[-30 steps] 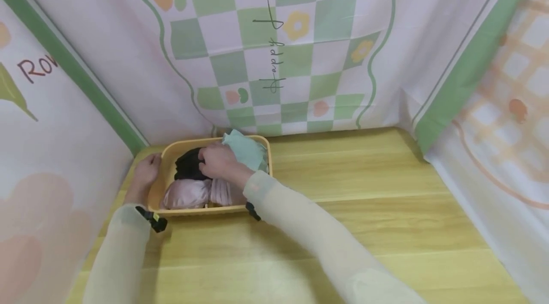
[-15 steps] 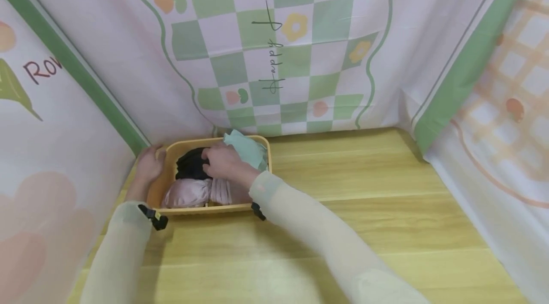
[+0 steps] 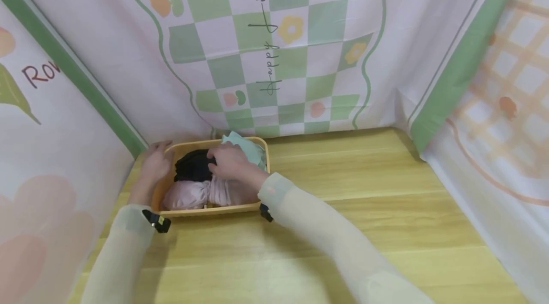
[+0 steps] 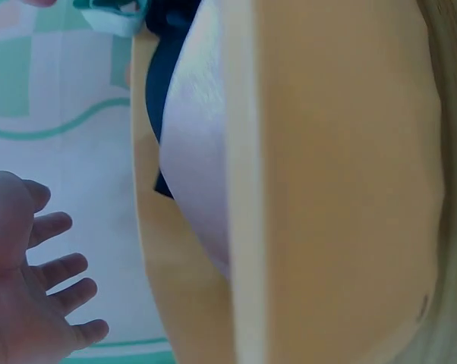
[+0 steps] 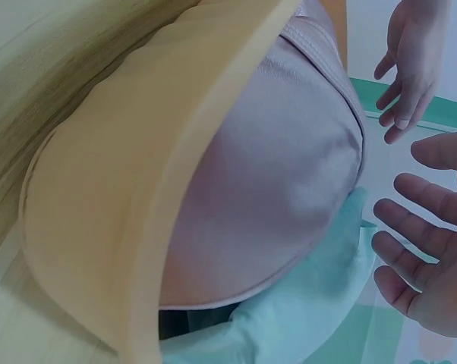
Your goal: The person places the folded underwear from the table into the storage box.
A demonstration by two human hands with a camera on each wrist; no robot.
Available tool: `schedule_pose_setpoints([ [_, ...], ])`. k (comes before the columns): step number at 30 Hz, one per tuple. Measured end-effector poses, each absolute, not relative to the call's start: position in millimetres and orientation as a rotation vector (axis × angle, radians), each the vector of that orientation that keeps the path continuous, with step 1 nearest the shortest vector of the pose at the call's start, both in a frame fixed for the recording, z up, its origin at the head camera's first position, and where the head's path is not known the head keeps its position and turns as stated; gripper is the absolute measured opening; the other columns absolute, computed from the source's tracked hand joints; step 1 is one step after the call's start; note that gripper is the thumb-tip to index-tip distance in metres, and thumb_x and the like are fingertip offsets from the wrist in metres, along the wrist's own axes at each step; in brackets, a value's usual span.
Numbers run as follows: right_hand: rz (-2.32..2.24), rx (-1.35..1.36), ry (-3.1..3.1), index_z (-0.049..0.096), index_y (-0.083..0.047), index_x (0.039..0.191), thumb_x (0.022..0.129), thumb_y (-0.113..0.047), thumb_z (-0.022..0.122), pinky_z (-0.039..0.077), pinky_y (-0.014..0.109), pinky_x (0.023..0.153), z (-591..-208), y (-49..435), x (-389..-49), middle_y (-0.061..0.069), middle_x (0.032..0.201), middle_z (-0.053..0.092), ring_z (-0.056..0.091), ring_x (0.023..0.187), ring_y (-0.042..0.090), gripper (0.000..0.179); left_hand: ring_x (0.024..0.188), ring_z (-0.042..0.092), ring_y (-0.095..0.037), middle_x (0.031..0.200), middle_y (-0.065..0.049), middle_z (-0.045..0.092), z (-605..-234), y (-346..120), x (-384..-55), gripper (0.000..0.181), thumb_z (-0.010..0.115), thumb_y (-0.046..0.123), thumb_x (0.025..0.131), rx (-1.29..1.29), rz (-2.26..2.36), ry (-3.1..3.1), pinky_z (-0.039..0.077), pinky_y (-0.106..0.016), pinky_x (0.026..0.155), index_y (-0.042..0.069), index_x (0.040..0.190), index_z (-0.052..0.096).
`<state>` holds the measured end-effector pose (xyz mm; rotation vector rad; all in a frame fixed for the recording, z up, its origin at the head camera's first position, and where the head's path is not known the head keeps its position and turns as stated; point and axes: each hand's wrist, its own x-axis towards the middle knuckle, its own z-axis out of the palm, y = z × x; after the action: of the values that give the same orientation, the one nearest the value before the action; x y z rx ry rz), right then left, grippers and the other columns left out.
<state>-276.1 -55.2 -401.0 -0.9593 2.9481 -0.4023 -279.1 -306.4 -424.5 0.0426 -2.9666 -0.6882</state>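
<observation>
In the head view a pale orange plastic basket (image 3: 238,208) holds folded clothes. A pink satin bra (image 3: 185,195) with rounded cups lies along its near side. Behind it sit a black folded garment (image 3: 193,166) and, at the right, a mint-green cloth (image 3: 253,150). My left hand (image 3: 155,163) hovers over the basket's left end; its fingers are apart and hold nothing in the left wrist view. My right hand (image 3: 229,158) is above the clothes between black and mint; the right wrist view shows its fingers (image 5: 414,220) loosely bent, gripping nothing.
The basket stands on a yellow wood-grain surface (image 3: 343,189), near the back left corner. Printed cloth walls enclose it: a checkered one (image 3: 274,56) behind, one on the left (image 3: 51,151) and another on the right (image 3: 510,118).
My left hand has come off the basket's left rim and its fingers have spread. My right hand has drawn slightly right, away from the black garment. The clothes stay put.
</observation>
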Motion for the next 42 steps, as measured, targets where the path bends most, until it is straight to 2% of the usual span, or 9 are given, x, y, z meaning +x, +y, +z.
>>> schedule_pose_setpoints([
  [16, -0.466, -0.885, 2.982, 0.063, -0.027, 0.132, 0.101, -0.039, 0.055, 0.047, 0.045, 0.105, -394, -28, -273, -0.004, 0.133, 0.066, 0.054, 0.128, 0.026, 0.034, 0.137, 0.033, -0.054, 0.149, -0.035, 0.033, -410, -274, -268, 0.049, 0.033, 0.028, 0.109, -0.085, -0.581, -2.965, 0.03, -0.07, 0.111, 0.005, 0.151, 0.038],
  [25, -0.474, -0.882, 3.019, 0.063, -0.026, 0.132, 0.1, -0.039, 0.056, 0.053, 0.038, 0.099, -385, -11, -271, -0.003, 0.135, 0.065, 0.057, 0.127, 0.024, 0.036, 0.136, 0.035, -0.053, 0.147, -0.034, 0.037, -406, -266, -261, 0.05, 0.031, 0.033, 0.109, -0.142, -0.54, -2.943, 0.03, -0.068, 0.111, 0.004, 0.149, 0.04],
  [29, -0.512, -0.88, 3.038, 0.065, -0.025, 0.13, 0.099, -0.038, 0.058, 0.051, 0.04, 0.102, -384, -2, -271, -0.002, 0.136, 0.065, 0.054, 0.132, 0.026, 0.034, 0.135, 0.037, -0.052, 0.146, -0.033, 0.039, -405, -263, -259, 0.05, 0.031, 0.033, 0.109, -0.153, -0.515, -2.931, 0.033, -0.07, 0.107, 0.004, 0.148, 0.042],
  [35, -0.612, -0.879, 3.044, 0.067, -0.021, 0.127, 0.098, -0.036, 0.06, 0.042, 0.051, 0.112, -385, 13, -268, 0.0, 0.139, 0.064, 0.048, 0.139, 0.028, 0.034, 0.132, 0.041, -0.051, 0.143, -0.032, 0.043, -401, -256, -254, 0.046, 0.035, 0.029, 0.108, -0.184, -0.491, -2.892, 0.037, -0.069, 0.104, 0.003, 0.146, 0.045],
  [42, -0.612, -0.827, 3.046, 0.064, -0.02, 0.131, 0.099, -0.035, 0.058, 0.042, 0.05, 0.11, -385, 34, -262, 0.0, 0.141, 0.062, 0.051, 0.133, 0.028, 0.035, 0.132, 0.042, -0.051, 0.142, -0.033, 0.045, -396, -245, -248, 0.044, 0.038, 0.026, 0.108, -0.236, -0.468, -2.864, 0.037, -0.067, 0.107, 0.002, 0.145, 0.046],
])
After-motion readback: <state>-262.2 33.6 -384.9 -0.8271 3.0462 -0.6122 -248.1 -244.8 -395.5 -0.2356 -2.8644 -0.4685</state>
